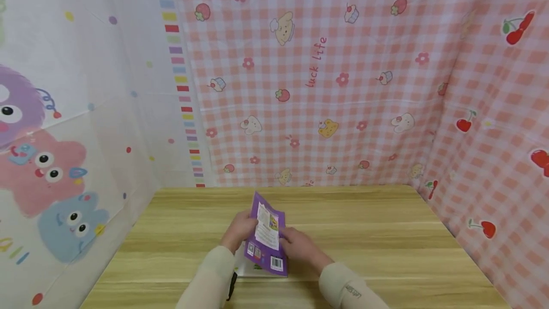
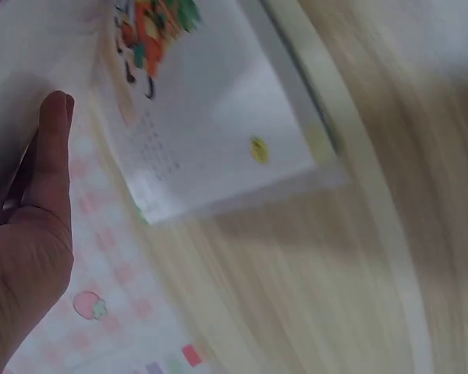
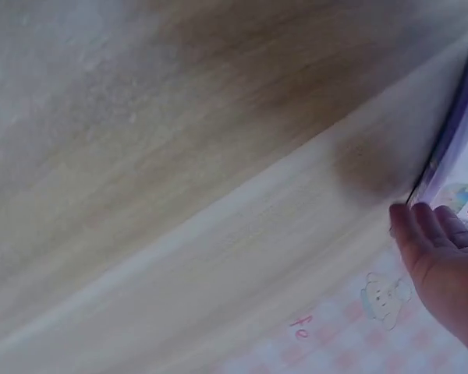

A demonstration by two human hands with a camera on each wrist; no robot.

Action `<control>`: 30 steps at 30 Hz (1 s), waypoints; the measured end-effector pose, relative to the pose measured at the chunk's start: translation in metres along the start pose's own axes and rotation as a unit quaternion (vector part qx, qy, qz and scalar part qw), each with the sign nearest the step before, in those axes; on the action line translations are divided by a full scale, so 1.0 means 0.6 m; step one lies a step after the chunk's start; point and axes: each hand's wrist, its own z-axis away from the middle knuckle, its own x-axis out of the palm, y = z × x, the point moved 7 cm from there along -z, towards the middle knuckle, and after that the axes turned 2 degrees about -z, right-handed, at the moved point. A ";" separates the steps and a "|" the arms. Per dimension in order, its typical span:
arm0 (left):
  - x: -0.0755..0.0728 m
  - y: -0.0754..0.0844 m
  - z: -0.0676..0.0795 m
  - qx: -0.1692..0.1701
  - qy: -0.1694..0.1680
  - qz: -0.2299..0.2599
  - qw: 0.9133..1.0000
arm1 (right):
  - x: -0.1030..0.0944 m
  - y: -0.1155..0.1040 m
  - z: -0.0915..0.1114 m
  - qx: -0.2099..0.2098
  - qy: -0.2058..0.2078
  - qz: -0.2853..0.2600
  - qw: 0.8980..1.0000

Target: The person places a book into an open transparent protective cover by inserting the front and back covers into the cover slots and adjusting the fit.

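Observation:
A book with a purple back cover (image 1: 267, 235), tilted up, stands between the two hands in the head view. White text, a small picture and a barcode are printed on this cover. My left hand (image 1: 240, 229) grips its left edge, and the right hand (image 1: 299, 248) holds the opposite edge. Beneath the raised cover lies a white page (image 2: 226, 117) with a colourful illustration, small text and a yellow spot, seen in the left wrist view. There the left hand (image 2: 35, 234) has its fingers against a lifted leaf. In the right wrist view the right hand's fingertips meet the purple edge.
The book is over a wood-grain table (image 1: 364, 232) near its front. A pink checked cloth (image 1: 326, 61) hangs behind, with a cherry-print cloth (image 1: 506, 132) on the right and a white cartoon-print cloth (image 1: 103, 132) on the left. A black strap-like item (image 1: 231, 286) shows beside the left sleeve.

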 end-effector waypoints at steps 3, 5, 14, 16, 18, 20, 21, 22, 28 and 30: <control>-0.008 -0.009 0.003 -0.011 0.010 -0.023 1.000 | 0.016 -0.004 0.003 -0.011 -0.035 0.110 0.993; -0.015 -0.016 0.004 -0.011 0.022 -0.041 0.999 | 0.026 -0.001 0.006 -0.003 -0.057 0.163 0.985; -0.051 -0.044 0.013 0.008 0.098 -0.242 0.965 | 0.043 0.008 0.009 0.014 -0.073 0.219 0.973; -0.051 -0.048 0.014 0.021 0.105 -0.295 0.949 | 0.044 0.008 0.009 0.016 -0.071 0.219 0.973; -0.044 -0.049 0.015 0.046 0.098 -0.345 0.932 | 0.045 0.008 0.010 0.020 -0.070 0.218 0.973; -0.032 -0.050 0.017 0.067 0.079 -0.374 0.922 | 0.045 0.008 0.011 0.023 -0.068 0.217 0.973; -0.024 -0.051 0.018 0.075 0.067 -0.387 0.917 | 0.045 0.008 0.011 0.025 -0.067 0.215 0.974; -0.015 -0.052 0.020 0.080 0.053 -0.396 0.913 | 0.045 0.007 0.012 0.024 -0.065 0.214 0.974; 0.023 -0.072 0.030 0.053 -0.001 -0.419 0.907 | 0.031 0.009 0.013 0.022 -0.026 0.182 0.983; 0.027 -0.077 0.034 0.047 -0.002 -0.432 0.901 | 0.028 0.013 0.012 0.024 -0.018 0.189 0.982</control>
